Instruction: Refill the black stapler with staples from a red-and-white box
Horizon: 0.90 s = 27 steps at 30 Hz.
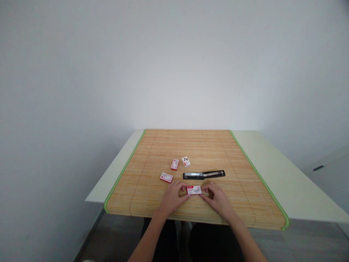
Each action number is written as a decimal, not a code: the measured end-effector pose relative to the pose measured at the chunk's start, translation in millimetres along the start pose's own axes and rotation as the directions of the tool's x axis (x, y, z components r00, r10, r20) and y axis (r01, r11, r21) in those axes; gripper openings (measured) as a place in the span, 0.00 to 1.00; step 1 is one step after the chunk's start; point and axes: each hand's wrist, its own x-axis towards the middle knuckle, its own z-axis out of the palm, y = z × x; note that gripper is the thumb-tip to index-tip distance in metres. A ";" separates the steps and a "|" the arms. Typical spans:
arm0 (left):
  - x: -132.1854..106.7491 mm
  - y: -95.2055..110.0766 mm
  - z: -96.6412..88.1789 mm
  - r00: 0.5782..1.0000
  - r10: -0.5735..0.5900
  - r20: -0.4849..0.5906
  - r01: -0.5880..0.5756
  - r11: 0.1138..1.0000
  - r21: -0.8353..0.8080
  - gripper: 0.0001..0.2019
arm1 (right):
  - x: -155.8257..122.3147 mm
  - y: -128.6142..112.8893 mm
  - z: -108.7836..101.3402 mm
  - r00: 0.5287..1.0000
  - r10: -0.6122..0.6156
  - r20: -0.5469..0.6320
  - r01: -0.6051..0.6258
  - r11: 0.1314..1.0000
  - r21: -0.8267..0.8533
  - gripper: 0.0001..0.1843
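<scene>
Left grip (172, 197) and right grip (219, 201) pinch carton (194, 190), stapler (203, 175) and boxes (175, 164) beyond.

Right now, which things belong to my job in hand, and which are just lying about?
In use:
red-and-white rectangular box, between left hand and right hand
probably, opened black-and-silver stapler

Seemingly lying about:
three other red-and-white boxes

No text can be read: the print on the box (194, 190) nearest the front edge of the mat (201, 142) is too small.
</scene>
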 end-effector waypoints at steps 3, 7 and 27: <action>-0.3 -1.5 -0.1 1.000 0.003 0.006 -0.003 1.000 -0.015 0.15 | 6.1 0.1 -6.1 0.999 0.022 0.050 -0.024 0.999 0.027 0.21; -0.3 -3.6 -0.2 1.000 0.009 0.007 -0.009 1.000 -0.008 0.16 | 13.2 -1.6 -16.2 0.983 -0.017 0.183 0.014 1.000 0.015 0.17; -5.5 -3.8 -12.9 1.000 -0.027 -0.013 0.027 0.999 0.044 0.18 | 7.4 1.9 -34.0 0.980 0.042 0.196 -0.041 0.999 -0.006 0.18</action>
